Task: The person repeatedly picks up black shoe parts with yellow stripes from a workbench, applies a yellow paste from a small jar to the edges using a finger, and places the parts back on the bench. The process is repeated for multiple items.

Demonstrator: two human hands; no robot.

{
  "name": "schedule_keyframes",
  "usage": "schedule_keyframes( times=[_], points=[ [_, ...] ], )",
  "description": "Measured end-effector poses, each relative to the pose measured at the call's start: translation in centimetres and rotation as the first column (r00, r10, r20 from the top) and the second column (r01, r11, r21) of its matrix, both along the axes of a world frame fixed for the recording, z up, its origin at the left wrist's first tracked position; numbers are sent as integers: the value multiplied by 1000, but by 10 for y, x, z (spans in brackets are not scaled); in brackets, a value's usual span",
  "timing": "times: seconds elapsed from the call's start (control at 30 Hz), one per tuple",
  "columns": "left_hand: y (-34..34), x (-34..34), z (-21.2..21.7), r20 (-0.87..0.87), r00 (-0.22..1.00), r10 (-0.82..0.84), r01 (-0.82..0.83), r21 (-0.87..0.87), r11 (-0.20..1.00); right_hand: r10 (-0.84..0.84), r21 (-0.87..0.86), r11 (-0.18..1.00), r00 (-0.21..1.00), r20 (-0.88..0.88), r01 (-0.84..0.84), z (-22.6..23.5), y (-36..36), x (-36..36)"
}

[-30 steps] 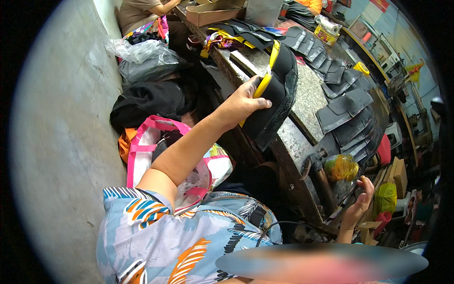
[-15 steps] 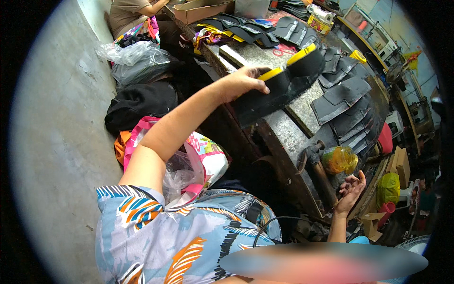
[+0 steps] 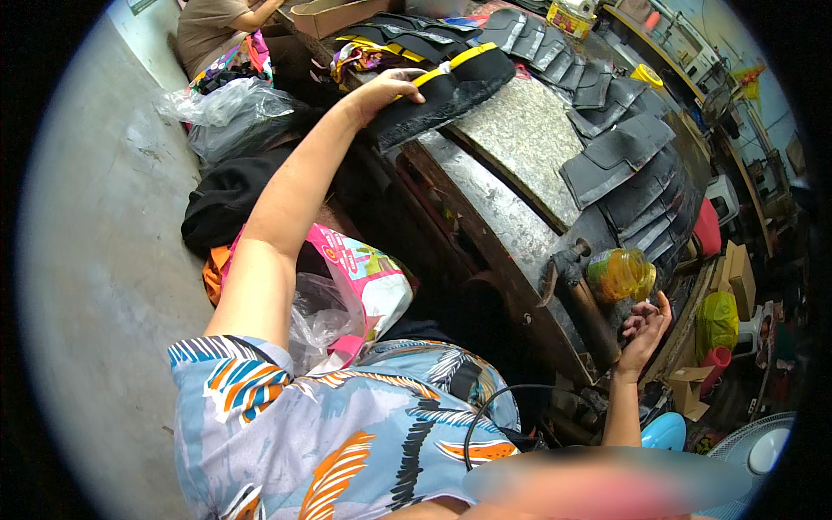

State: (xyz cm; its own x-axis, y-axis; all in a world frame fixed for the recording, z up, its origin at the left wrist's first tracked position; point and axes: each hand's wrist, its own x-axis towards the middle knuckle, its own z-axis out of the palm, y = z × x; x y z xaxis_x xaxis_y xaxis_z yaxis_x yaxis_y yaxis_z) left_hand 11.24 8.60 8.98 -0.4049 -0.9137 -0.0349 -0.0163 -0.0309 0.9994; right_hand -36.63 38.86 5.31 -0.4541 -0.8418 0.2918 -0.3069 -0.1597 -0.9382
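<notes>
My left hand [image 3: 381, 94] is closed on the left end of a black flat piece with yellow edging [image 3: 446, 91], its kind unclear. Held at an angle, the piece hangs over the far left part of the worktable [image 3: 529, 121]. Low on the right is my right hand [image 3: 643, 336], palm up, index finger stretched out and the others loosely curled, with nothing seen in it. Just beyond those fingers is a clear jar [image 3: 620, 276] with yellow-orange staining or contents. A thick, dark hammer-like tool [image 3: 582, 303] lies beside the jar, at the table's near edge.
Overlapping black cut pieces [image 3: 620, 169] line the table's right side. More black pieces with yellow edges [image 3: 416, 39] lie at the far end, near a cardboard box [image 3: 347, 16]. Bags [image 3: 360, 269] crowd the left side. Another person [image 3: 217, 30] sits at the far left.
My left hand has moved left and farther away, carrying the black yellow-edged piece with it. More of the tabletop shows beneath. My right hand stays nearly where it was beside the jar.
</notes>
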Motion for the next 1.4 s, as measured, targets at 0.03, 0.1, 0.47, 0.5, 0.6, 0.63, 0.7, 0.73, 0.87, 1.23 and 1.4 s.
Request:
schedule_keyframes(
  times=[0.03,0.1,0.47,0.5,0.6,0.63,0.7,0.73,0.87,1.23,1.4],
  points=[
    [-2,4,1,22,1000,13,-13,3,1000,7,7,1000,1000,8,-7,1,0,0],
    [-4,11,4,4,1000,14,-15,12,1000,2,0,1000,1000,-3,-2,1,0,1],
    [-38,27,3,340,935,99,-68,-102,992,-4,11,1000,999,-37,4,1,0,0],
    [-43,26,2,388,907,165,-102,-178,979,4,14,1000,999,-42,-3,1,0,-1],
    [-58,22,8,374,922,102,-35,-180,983,1,10,1000,999,-44,0,0,0,-1],
    [-61,19,11,361,931,50,-10,-110,994,11,8,1000,999,-42,-11,0,0,-2],
    [-64,12,16,534,832,150,4,-276,961,11,4,1000,1000,-19,-11,-1,0,-2],
    [-64,9,20,639,726,254,54,-422,905,0,5,1000,1000,-10,0,-1,1,-2],
    [-45,-12,28,726,252,639,64,-672,738,-21,-15,1000,1000,-3,21,-2,0,-3],
    [26,-201,0,456,768,450,271,-868,416,-10,-65,998,1000,14,11,-2,-1,-1],
    [35,-303,-14,460,816,349,127,-733,669,-26,-72,997,997,67,31,-3,-1,0]
  ],
)
